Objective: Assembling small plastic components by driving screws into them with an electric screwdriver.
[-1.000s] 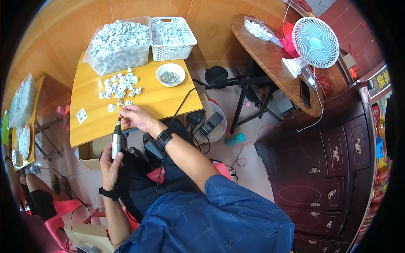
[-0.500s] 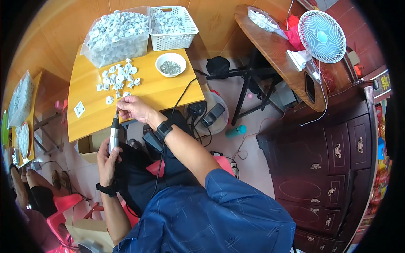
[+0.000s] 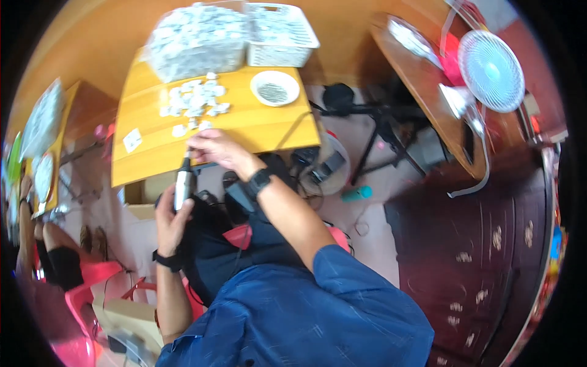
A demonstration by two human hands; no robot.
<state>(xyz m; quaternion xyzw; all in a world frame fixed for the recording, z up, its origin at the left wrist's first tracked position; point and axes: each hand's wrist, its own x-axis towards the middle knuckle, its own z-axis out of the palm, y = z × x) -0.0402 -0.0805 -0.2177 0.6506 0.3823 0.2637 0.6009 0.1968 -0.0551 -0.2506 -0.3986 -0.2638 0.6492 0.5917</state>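
Observation:
My left hand (image 3: 173, 226) is wrapped round the silver body of an electric screwdriver (image 3: 183, 188), which points up and away from me at the table's front edge. At its tip, the fingers of my right hand (image 3: 220, 150) are pinched together; motion blur hides what they hold. Just beyond them, a few small white plastic parts (image 3: 179, 131) lie apart from a loose pile of white plastic parts (image 3: 194, 96). To the right of the pile, a white bowl (image 3: 293, 92) contains small metal screws (image 3: 271, 93).
Behind the pile stand a clear bin (image 3: 168, 67) and a white basket (image 3: 278, 56), both full of white parts. A white card (image 3: 132, 140) lies on the yellow table (image 3: 147, 165). On the right are a fan (image 3: 491, 70) and a dark cabinet (image 3: 452, 244). Another person sits at far left.
The whole view has shifted and blurred, with the table now further right in it. Both hands keep their places at the screwdriver and its tip.

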